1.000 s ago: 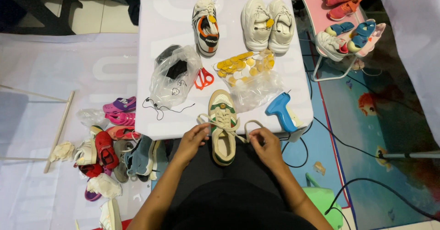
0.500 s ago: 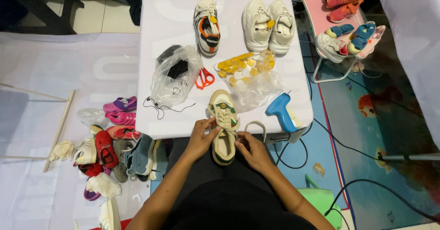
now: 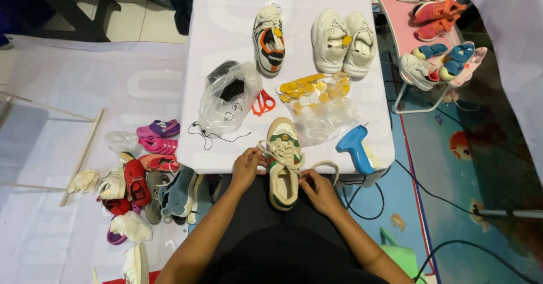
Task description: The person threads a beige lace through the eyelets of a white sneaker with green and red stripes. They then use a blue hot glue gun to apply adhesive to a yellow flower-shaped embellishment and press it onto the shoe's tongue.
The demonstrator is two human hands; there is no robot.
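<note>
Two hands work at one cream sneaker with green trim (image 3: 283, 171), which lies at the near edge of the white surface (image 3: 226, 24), its heel hanging over the person's lap. The left hand (image 3: 247, 167) has its grip pinched on the lace at the shoe's left side; the right hand (image 3: 318, 190) has its grip closed on the other lace end, which loops out to the right. Just beyond the toe lies a clear bag of yellow round tags (image 3: 314, 94), with red-handled scissors (image 3: 263, 102) and a second plastic bag holding dark items (image 3: 229, 97) to its left. A blue tagging gun (image 3: 355, 147) rests just beside the right lace loop. Farther back stand a multicoloured sneaker (image 3: 270, 39) and a white pair (image 3: 343, 41). Small shoes (image 3: 141, 176) pile on the floor at left, partly hidden by the surface's edge; more sit on a pink rack (image 3: 407, 21) at right. What the dark bag holds is hard to make out.
</note>
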